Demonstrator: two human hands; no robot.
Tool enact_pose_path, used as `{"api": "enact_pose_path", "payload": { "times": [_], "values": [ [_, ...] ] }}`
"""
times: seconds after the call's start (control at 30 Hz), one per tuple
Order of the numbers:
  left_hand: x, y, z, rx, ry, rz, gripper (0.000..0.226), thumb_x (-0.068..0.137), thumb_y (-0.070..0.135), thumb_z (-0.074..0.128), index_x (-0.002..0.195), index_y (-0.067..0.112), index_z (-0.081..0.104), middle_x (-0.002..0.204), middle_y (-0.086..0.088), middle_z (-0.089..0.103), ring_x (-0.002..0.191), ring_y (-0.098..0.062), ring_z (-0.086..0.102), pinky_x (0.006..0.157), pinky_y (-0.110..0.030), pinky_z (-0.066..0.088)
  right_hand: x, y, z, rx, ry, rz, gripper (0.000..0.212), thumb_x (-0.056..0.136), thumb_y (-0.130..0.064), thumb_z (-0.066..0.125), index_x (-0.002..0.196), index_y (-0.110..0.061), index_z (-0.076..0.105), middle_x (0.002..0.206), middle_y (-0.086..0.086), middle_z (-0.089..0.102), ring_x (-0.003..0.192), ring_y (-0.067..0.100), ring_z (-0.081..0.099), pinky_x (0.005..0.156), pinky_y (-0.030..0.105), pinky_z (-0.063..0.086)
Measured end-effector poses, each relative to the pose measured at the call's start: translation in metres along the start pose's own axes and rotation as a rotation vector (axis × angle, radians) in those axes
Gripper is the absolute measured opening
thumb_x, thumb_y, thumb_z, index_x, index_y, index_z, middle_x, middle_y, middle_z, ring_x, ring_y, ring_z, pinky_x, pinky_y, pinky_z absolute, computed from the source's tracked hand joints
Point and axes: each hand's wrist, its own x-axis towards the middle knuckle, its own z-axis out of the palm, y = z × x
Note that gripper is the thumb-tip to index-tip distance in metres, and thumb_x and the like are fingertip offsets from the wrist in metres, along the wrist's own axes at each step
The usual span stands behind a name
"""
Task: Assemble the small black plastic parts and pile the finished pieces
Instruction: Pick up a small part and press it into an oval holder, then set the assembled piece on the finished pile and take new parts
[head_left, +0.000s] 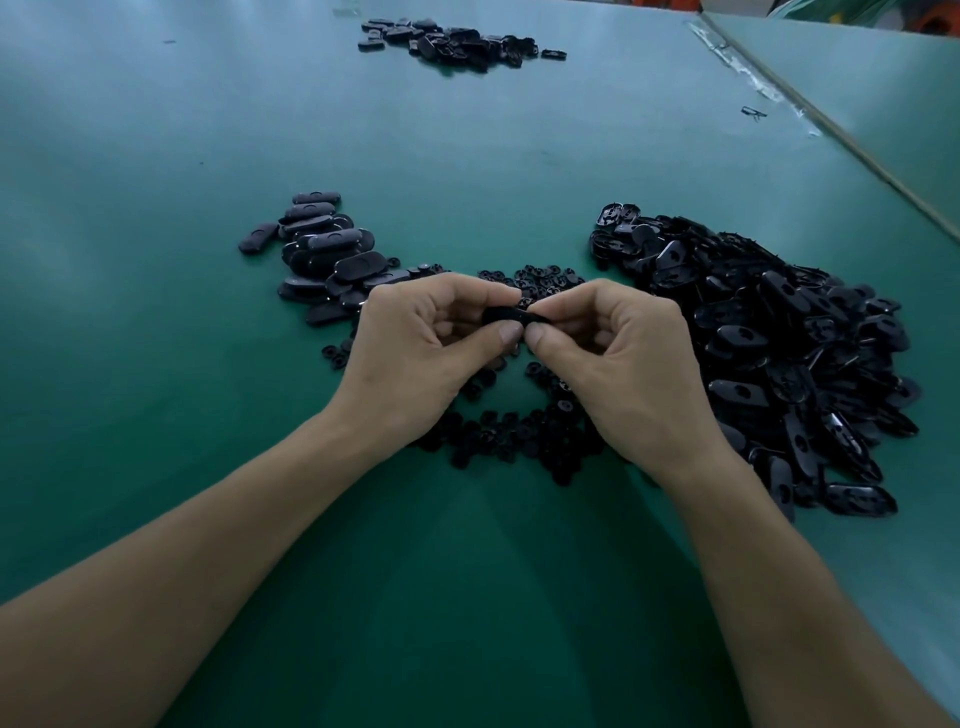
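- Both hands meet thumb to thumb over the middle of the green bench (467, 156), bare forearms coming in from the near edge.
- Left hand (415, 343): fingers curled, thumb and forefinger pinching the left end of one small black part (506, 315).
- Right hand (618, 358): same posture, pinching the right end of that part. So that's one part gripped by two hands. Fingers hide most of it, so I can't tell if it's a single piece or two mated.
- Left of the hands: stack of closed oval pieces (322, 254), overlapping, smooth side up. Well over a dozen visible, no exact count possible. One single oval (258, 238) lies at the stack's left edge.
- Right of the hands: heap of open shells (769, 332), by far the largest group. Too many and too tangled to count. Its near-left edge is cut off by the right wrist.
- Middle: small round bits (519, 436) scattered under and around both hands, some beyond the knuckles, most by the wrists. Dozens of them. Palms and wrists cover part of the scatter.
- Far end of the bench: far pile (457, 39) of mixed black pieces, well apart from the three near groups. Too small to sort or count.
- Right side: taped seam (753, 78) runs diagonally, with a neighbouring bench (857, 78) beyond it, same green top.
- One stray clip (753, 112) lies alone just beside the seam.
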Motion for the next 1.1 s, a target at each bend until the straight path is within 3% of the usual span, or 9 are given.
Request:
{"api": "enact_pose_path", "payload": {
  "times": [0.23, 0.4, 0.5, 0.6, 0.63, 0.73, 0.8, 1.0, 1.1],
  "values": [
    [0.0, 0.001, 0.0, -0.013, 0.021, -0.018, 0.026, 0.08, -0.001, 0.08, 0.094, 0.02, 0.074, 0.077, 0.01, 0.075, 0.07, -0.006, 0.07, 0.071, -0.018, 0.056, 0.001, -0.003, 0.001, -0.014, 0.029, 0.022, 0.016, 0.084, -0.012, 0.075, 0.08, -0.027, 0.071, 0.07, -0.009, 0.072, 0.063, 0.002, 0.065, 0.062, 0.022, 0.053],
    [0.0, 0.006, 0.001, -0.021, 0.043, -0.02, 0.023, 0.078, -0.006, 0.08, 0.087, 0.014, 0.075, 0.073, 0.007, 0.075, 0.064, -0.005, 0.067, 0.067, -0.018, 0.057, -0.001, -0.006, -0.004, 0.006, -0.006, 0.008, 0.016, 0.086, -0.01, 0.075, 0.085, -0.025, 0.073, 0.077, -0.002, 0.075, 0.073, 0.018, 0.072, 0.07, 0.037, 0.061],
    [0.0, 0.008, 0.001, 0.019, 0.055, -0.005, 0.022, 0.078, -0.005, 0.081, 0.085, 0.015, 0.076, 0.072, 0.004, 0.076, 0.062, -0.008, 0.068, 0.065, -0.021, 0.058, 0.001, -0.007, -0.005, -0.041, -0.002, 0.01, 0.011, 0.089, -0.015, 0.073, 0.086, -0.025, 0.076, 0.076, -0.005, 0.075, 0.071, 0.015, 0.071, 0.069, 0.036, 0.061],
    [-0.001, 0.008, 0.002, 0.054, 0.087, 0.012, 0.022, 0.08, 0.0, 0.081, 0.087, 0.02, 0.075, 0.074, 0.001, 0.075, 0.064, -0.015, 0.071, 0.067, -0.028, 0.061, 0.002, -0.004, -0.012, -0.258, 0.141, -0.001, 0.015, 0.096, -0.027, 0.064, 0.095, -0.023, 0.078, 0.075, -0.012, 0.072, 0.072, 0.002, 0.066, 0.069, 0.017, 0.053],
    [0.0, 0.007, 0.001, 0.058, 0.11, 0.014, 0.022, 0.081, 0.001, 0.08, 0.089, 0.021, 0.075, 0.074, 0.001, 0.076, 0.064, -0.016, 0.072, 0.067, -0.03, 0.061, 0.003, -0.002, -0.016, -0.379, 0.197, 0.0, 0.019, 0.099, -0.027, 0.06, 0.103, -0.021, 0.077, 0.083, -0.012, 0.072, 0.078, 0.001, 0.064, 0.073, 0.015, 0.049],
    [0.006, 0.005, -0.006, 0.091, 0.206, 0.017, 0.021, 0.086, 0.006, 0.076, 0.098, 0.023, 0.075, 0.076, 0.004, 0.075, 0.067, -0.016, 0.073, 0.068, -0.03, 0.061, 0.002, 0.005, -0.024, -0.765, 0.235, 0.102, 0.029, 0.102, -0.02, 0.051, 0.125, -0.017, 0.068, 0.123, 0.007, 0.063, 0.112, 0.025, 0.054, 0.097, 0.031, 0.04],
    [0.012, 0.005, -0.014, 0.123, 0.274, 0.015, 0.021, 0.088, 0.009, 0.073, 0.099, 0.028, 0.074, 0.077, 0.009, 0.075, 0.066, -0.012, 0.072, 0.068, -0.026, 0.059, 0.0, 0.007, -0.027, -0.913, 0.171, 0.217, 0.035, 0.102, -0.022, 0.048, 0.133, -0.018, 0.062, 0.134, 0.01, 0.053, 0.119, 0.033, 0.044, 0.1, 0.038, 0.036],
    [0.031, -0.001, -0.046, 0.221, 0.473, -0.024, 0.018, 0.093, 0.013, 0.063, 0.098, 0.028, 0.071, 0.076, 0.02, 0.075, 0.059, -0.002, 0.067, 0.061, -0.018, 0.055, -0.003, 0.007, -0.024, -1.011, 0.071, 0.345, 0.031, 0.102, -0.03, 0.049, 0.124, -0.016, 0.065, 0.135, 0.007, 0.044, 0.12, 0.034, 0.04, 0.097, 0.043, 0.035],
    [0.035, -0.012, -0.064, 0.323, 0.547, -0.086, 0.018, 0.09, 0.018, 0.063, 0.104, 0.023, 0.074, 0.08, 0.012, 0.076, 0.062, -0.004, 0.071, 0.066, -0.025, 0.061, -0.002, 0.007, -0.025, -0.977, 0.086, 0.312, 0.028, 0.101, -0.028, 0.054, 0.122, -0.016, 0.068, 0.129, 0.012, 0.05, 0.116, 0.034, 0.047, 0.097, 0.043, 0.041]
  ]
}}
